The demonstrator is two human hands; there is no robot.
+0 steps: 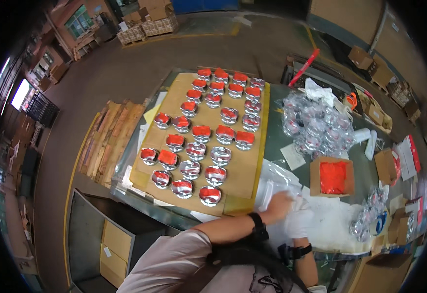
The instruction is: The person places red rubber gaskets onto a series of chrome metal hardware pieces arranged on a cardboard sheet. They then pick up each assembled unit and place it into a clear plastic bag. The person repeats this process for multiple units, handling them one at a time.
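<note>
Clear, thin plastic film, lower centre, could be creased if pulled unevenly by bare left hand and white-gloved right hand, blurred together; grip cannot be told.

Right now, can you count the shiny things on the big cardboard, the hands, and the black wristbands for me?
Shiny metal pieces on the cardboard sheet: 29
Hands, one left hand and one right hand: 2
Black wristbands: 2
Total: 33
</note>
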